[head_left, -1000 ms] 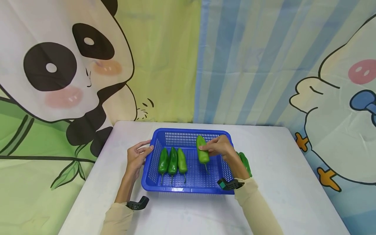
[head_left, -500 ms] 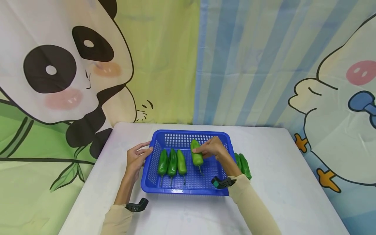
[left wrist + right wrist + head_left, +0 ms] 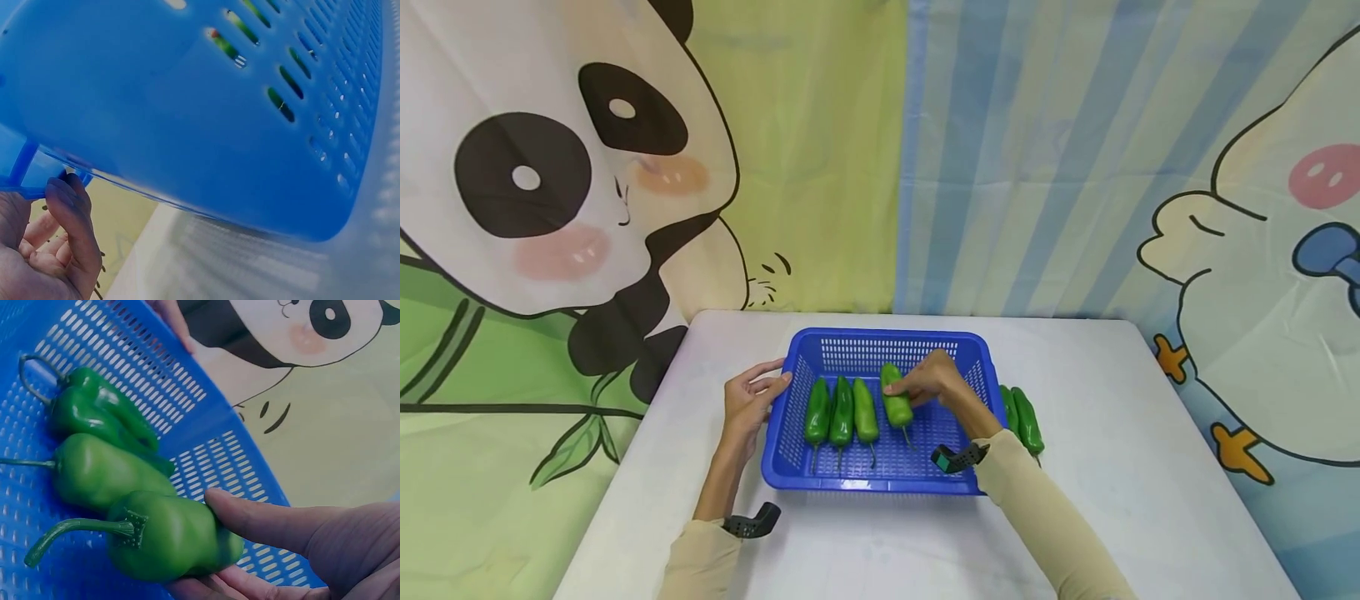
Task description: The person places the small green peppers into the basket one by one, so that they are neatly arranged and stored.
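Note:
Inside the blue basket [image 3: 925, 490], my right hand [image 3: 934, 379] grips a light green pepper [image 3: 897, 408] between thumb and fingers. In the right wrist view this held pepper [image 3: 162, 540] overlaps the light green pepper [image 3: 103, 475] beside it, and my thumb lies along its tip. Three peppers lie in a row at the basket's left: two dark green [image 3: 817, 417] [image 3: 842, 412] and one lighter [image 3: 865, 412]. My left hand [image 3: 751, 402] pinches the basket's left rim; the left wrist view shows its fingers [image 3: 69, 200] bent at that rim.
Green peppers [image 3: 1027, 421] lie on the white table [image 3: 1120, 450] just right of the basket, partly hidden by its rim. A patterned curtain [image 3: 820, 167] hangs behind the table.
My right hand has moved left and slightly down with the light green pepper, nearer the row. More of the peppers outside the basket shows. The left hand stays at the rim.

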The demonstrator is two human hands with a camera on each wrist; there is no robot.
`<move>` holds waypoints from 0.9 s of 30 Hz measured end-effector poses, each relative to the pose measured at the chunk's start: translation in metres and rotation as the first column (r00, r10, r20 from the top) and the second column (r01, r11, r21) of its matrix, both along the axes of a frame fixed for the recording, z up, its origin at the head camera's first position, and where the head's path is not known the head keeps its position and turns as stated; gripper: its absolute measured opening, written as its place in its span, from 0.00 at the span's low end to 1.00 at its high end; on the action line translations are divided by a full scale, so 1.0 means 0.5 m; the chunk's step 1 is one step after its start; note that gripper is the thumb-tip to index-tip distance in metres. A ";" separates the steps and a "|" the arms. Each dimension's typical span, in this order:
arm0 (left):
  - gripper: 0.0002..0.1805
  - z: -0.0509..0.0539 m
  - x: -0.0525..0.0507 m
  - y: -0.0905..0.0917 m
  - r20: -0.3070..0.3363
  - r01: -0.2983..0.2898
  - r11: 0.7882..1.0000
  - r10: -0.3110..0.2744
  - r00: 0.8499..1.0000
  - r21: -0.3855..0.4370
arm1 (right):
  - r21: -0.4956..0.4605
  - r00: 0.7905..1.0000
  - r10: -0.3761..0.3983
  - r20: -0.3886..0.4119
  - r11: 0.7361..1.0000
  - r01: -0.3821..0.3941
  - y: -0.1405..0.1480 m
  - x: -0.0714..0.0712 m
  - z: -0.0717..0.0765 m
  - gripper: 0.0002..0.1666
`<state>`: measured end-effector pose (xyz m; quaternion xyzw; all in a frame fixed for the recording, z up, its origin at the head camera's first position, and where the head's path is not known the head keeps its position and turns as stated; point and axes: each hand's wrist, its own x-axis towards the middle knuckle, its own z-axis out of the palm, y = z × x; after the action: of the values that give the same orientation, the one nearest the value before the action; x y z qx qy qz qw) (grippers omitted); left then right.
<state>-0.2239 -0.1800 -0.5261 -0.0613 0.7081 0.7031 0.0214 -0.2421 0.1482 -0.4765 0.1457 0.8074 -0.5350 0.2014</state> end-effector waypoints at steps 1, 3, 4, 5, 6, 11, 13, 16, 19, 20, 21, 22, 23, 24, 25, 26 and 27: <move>0.28 0.000 0.000 -0.001 -0.002 -0.001 1.000 0.001 1.000 -0.002 | 0.002 1.000 -0.003 0.000 1.000 0.003 -0.002 -0.002 -0.002 0.26; 0.27 0.001 0.000 -0.002 -0.006 -0.007 1.000 0.007 1.000 -0.001 | 0.009 1.000 0.002 0.007 1.000 -0.002 -0.007 -0.005 -0.005 0.27; 0.27 0.000 -0.001 -0.002 -0.011 -0.009 1.000 0.009 1.000 0.001 | 0.009 1.000 0.003 0.008 1.000 -0.003 -0.009 -0.006 -0.007 0.27; 0.26 -0.001 -0.002 -0.002 -0.016 -0.010 1.000 0.010 1.000 0.000 | 0.005 1.000 0.001 0.010 1.000 -0.001 -0.010 -0.008 -0.009 0.28; 0.26 -0.001 -0.002 -0.001 -0.018 -0.011 1.000 0.011 1.000 0.001 | 0.010 1.000 0.002 0.015 1.000 -0.002 -0.012 -0.009 -0.011 0.28; 0.27 -0.005 -0.003 0.009 -0.011 0.005 1.000 -0.005 1.000 0.002 | 0.036 1.000 -0.004 0.017 0.999 0.003 -0.014 -0.008 -0.020 0.26; 0.26 -0.005 -0.003 0.011 -0.012 0.002 1.000 -0.002 1.000 0.005 | 0.040 1.000 -0.007 0.014 0.999 0.006 -0.016 -0.007 -0.024 0.25; 0.25 -0.005 -0.002 0.010 -0.027 -0.010 1.000 0.010 1.000 0.006 | 0.049 1.000 -0.021 -0.002 0.999 0.021 -0.025 -0.008 -0.030 0.24; 0.25 -0.004 -0.001 0.007 -0.035 -0.025 1.000 0.025 0.999 0.008 | 0.070 0.999 -0.039 -0.011 0.997 0.040 -0.038 -0.010 -0.035 0.25; 0.25 -0.003 -0.001 0.006 -0.034 -0.026 1.000 0.026 0.999 0.007 | 0.076 0.999 -0.048 -0.013 0.996 0.049 -0.042 -0.011 -0.037 0.25; 0.25 -0.004 -0.001 0.004 -0.030 -0.026 1.000 0.026 0.999 0.005 | 0.085 0.998 -0.056 -0.010 0.995 0.057 -0.046 -0.011 -0.039 0.25; 0.26 -0.004 -0.001 0.004 -0.025 -0.026 1.000 0.026 0.999 0.002 | 0.089 0.998 -0.064 -0.008 0.994 0.065 -0.048 -0.011 -0.041 0.25; 0.26 -0.004 -0.001 0.003 -0.021 -0.025 1.000 0.025 0.999 -0.001 | 0.092 0.997 -0.072 -0.006 0.993 0.072 -0.051 -0.011 -0.042 0.26; 0.26 -0.004 0.000 0.003 -0.016 -0.026 1.000 0.026 1.000 -0.003 | 0.090 0.997 -0.076 -0.003 0.993 0.076 -0.053 -0.011 -0.044 0.25; 0.26 -0.004 0.000 0.002 -0.013 -0.026 1.000 0.026 1.000 -0.005 | 0.095 0.997 -0.078 -0.001 0.992 0.078 -0.054 -0.010 -0.045 0.26; 0.26 -0.004 0.000 0.002 -0.010 -0.026 1.000 0.026 1.000 -0.008 | 0.101 0.997 -0.080 0.001 0.992 0.080 -0.055 -0.010 -0.046 0.26; 0.26 -0.004 0.000 0.002 -0.008 -0.025 1.000 0.025 1.000 -0.009 | 0.100 0.997 -0.083 0.001 0.992 0.083 -0.056 -0.009 -0.047 0.26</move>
<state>-0.2238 -0.1790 -0.5282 -0.0675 0.7106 0.7003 0.0094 -0.2466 0.1202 -0.5000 0.1903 0.8258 -0.5017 0.1736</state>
